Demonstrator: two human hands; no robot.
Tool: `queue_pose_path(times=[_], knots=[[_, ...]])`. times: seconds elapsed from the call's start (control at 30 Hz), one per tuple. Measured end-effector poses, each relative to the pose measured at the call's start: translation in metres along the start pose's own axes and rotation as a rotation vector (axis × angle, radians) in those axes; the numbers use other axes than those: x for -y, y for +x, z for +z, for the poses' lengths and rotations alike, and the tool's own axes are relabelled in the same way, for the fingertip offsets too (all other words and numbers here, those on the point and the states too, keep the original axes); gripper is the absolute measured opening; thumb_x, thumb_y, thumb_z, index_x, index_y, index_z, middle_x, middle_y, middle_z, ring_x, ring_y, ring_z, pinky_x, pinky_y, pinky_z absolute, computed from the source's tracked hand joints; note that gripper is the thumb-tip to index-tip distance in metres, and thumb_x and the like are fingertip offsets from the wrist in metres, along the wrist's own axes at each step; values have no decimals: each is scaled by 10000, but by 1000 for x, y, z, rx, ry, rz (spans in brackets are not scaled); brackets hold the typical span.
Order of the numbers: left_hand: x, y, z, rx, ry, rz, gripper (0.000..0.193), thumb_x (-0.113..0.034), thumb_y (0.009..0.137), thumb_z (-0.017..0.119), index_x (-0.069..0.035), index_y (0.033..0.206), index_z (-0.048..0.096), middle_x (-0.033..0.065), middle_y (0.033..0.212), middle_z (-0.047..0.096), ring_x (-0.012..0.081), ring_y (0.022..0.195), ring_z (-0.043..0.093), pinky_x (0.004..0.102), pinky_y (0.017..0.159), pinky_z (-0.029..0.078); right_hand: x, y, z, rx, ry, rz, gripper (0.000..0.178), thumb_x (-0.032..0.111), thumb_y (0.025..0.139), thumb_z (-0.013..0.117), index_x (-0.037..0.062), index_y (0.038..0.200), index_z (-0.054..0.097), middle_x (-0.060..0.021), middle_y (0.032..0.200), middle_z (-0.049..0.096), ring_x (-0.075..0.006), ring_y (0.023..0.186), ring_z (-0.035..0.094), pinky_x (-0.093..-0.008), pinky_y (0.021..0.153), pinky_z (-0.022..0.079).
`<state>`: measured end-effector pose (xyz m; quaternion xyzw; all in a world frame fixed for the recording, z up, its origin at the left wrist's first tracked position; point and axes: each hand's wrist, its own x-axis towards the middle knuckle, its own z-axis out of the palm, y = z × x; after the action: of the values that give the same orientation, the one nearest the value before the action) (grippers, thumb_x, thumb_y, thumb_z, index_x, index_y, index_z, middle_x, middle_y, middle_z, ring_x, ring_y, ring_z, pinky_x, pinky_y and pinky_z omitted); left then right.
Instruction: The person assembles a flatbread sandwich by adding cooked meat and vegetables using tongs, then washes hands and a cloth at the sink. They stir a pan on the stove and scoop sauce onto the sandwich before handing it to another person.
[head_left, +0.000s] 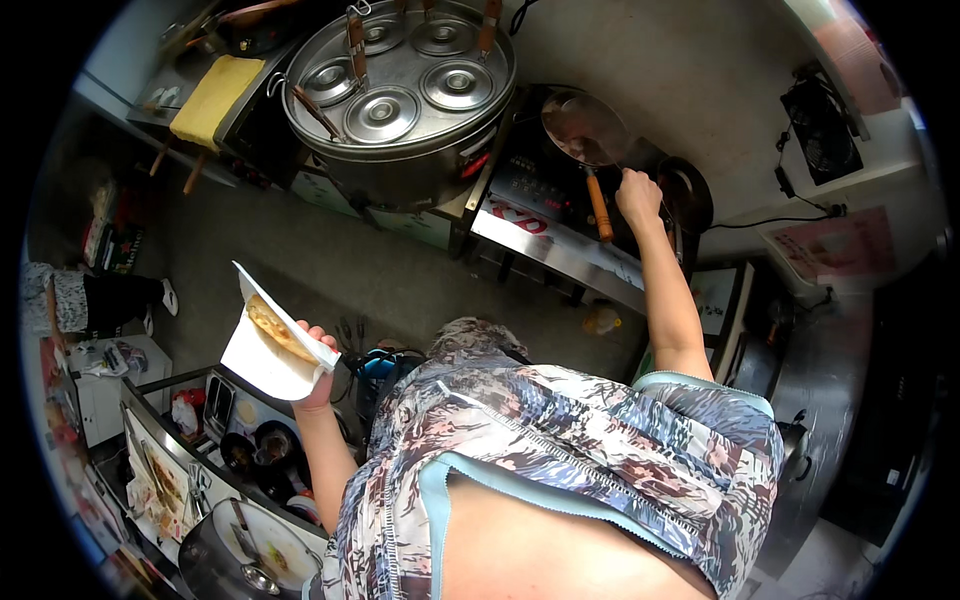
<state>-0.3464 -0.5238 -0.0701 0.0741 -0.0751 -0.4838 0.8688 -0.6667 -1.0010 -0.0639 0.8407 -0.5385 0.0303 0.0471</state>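
Observation:
My left hand (318, 365) is closed round a white paper bag (262, 362), held up over the floor. A golden-brown flatbread (275, 328) lies in its open mouth. On the right, my right hand (638, 196) is stretched to the far side and closed beside the rim of a frying pan (583, 128). The pan's wooden handle (598, 205) points toward me, apart from my fingers. Something thin and dark seems to run from my right hand to the pan, too small to name. The pan rests on a black cooktop (530, 180).
A large steel pot (400, 150) with several lidded inserts stands left of the cooktop. A dark round pan (685, 193) is right of my right hand. A yellow cloth (217, 100) hangs at the far left. A metal bowl (225, 550) sits at the near left. Another person's legs (115, 300) show at left.

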Motion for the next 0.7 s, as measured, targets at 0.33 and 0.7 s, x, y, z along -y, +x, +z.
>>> queue_pose_path(times=[0.33,0.7], knots=[[19,13,20,-4,-156,2,365,-328,936,490,-53,1176,507,81,986,500,228,911,471,405,853,392,7,25,-5,-80,20,-52,187,122,823,508,29,896,653,-244,895,662,-424,850,650,-496,740,531],[-17,-17,-9,43,-107,213,434,-249,944,524,-35,1317,466,170,1270,537,330,1083,587,482,835,550,-21,26,79,55,-232,-9,321,326,986,399,110,1181,533,-165,1074,622,-388,942,633,-503,733,528]])
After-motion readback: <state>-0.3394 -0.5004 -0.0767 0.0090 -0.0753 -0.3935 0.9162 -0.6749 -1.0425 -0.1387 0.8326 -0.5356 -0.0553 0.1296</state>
